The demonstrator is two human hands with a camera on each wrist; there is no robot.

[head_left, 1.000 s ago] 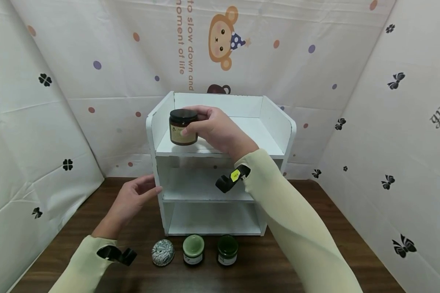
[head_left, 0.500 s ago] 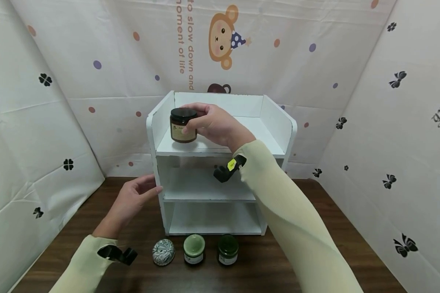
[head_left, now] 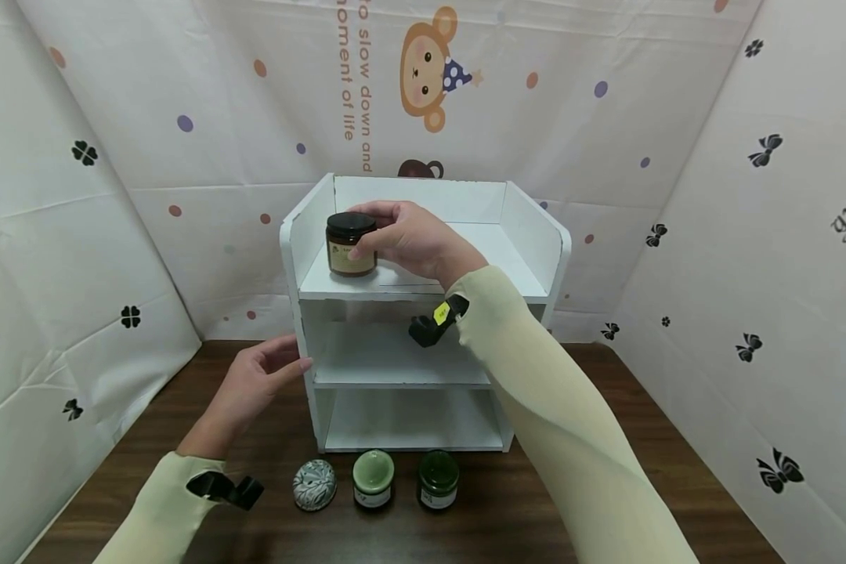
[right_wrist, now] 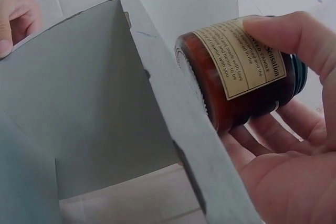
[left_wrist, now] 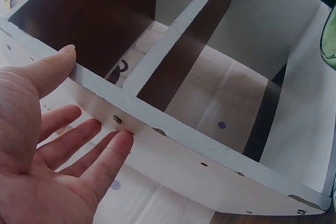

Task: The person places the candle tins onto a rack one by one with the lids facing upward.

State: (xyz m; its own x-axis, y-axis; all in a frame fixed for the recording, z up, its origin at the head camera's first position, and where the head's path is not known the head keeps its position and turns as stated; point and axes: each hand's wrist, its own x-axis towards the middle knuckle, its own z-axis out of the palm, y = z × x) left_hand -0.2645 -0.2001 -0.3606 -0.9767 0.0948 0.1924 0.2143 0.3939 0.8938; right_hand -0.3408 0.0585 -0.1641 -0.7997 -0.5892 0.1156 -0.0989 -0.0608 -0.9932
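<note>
My right hand (head_left: 423, 243) grips an amber candle jar (head_left: 341, 257) with a black lid and cream label, thumb across the label. The jar is upright above the front left of the top board of a white shelf unit (head_left: 465, 299); whether its base touches the board I cannot tell. In the right wrist view, "scented candle" can be read on the jar (right_wrist: 220, 85). My left hand (head_left: 254, 384) is at the unit's left side panel. In the left wrist view that hand (left_wrist: 52, 145) has its thumb by the panel's front edge and its loosely extended fingers against the outer face.
On the brown wooden table (head_left: 536, 501), in front of the unit, stand a marbled grey-white round object (head_left: 314, 486), a light green jar (head_left: 373, 475) and a dark green jar (head_left: 438, 478). Printed white cloth (head_left: 218, 258) hangs behind and at both sides.
Over the last second my right hand and forearm have shifted slightly up and left, while the candle jar has barely moved. The left hand stays put at the side panel.
</note>
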